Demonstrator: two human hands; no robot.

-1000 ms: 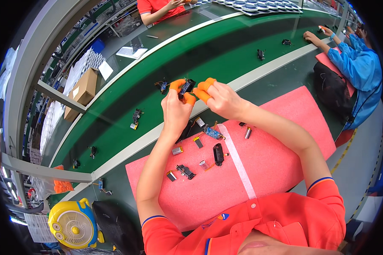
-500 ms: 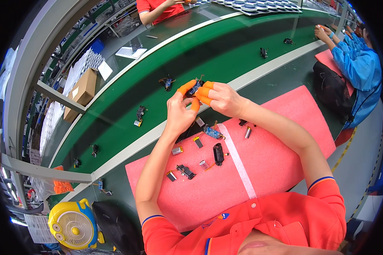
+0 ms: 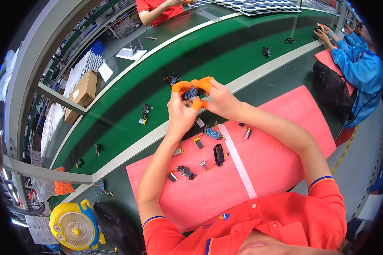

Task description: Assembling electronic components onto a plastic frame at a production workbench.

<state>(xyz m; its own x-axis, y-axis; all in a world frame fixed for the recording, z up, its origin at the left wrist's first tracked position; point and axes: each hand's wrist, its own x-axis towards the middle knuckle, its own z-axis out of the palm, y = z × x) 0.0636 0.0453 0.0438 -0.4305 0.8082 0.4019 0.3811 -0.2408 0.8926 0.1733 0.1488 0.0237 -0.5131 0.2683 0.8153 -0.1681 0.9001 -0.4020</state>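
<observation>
Both hands meet above the edge of the green conveyor belt, fingertips capped in orange finger cots. My left hand and my right hand pinch one small blue and black electronic part between them. Below the hands lies a pink foam mat with several small parts: a blue circuit board, a black plastic piece, a small black assembly and a little metal cylinder.
More small assemblies ride on the belt. A person in blue works at the right, another in red across the belt. A cardboard box sits far left, a yellow fan at lower left.
The two hands, still holding the small part, have drifted slightly toward me and to the right. The assemblies on the belt have travelled leftward.
</observation>
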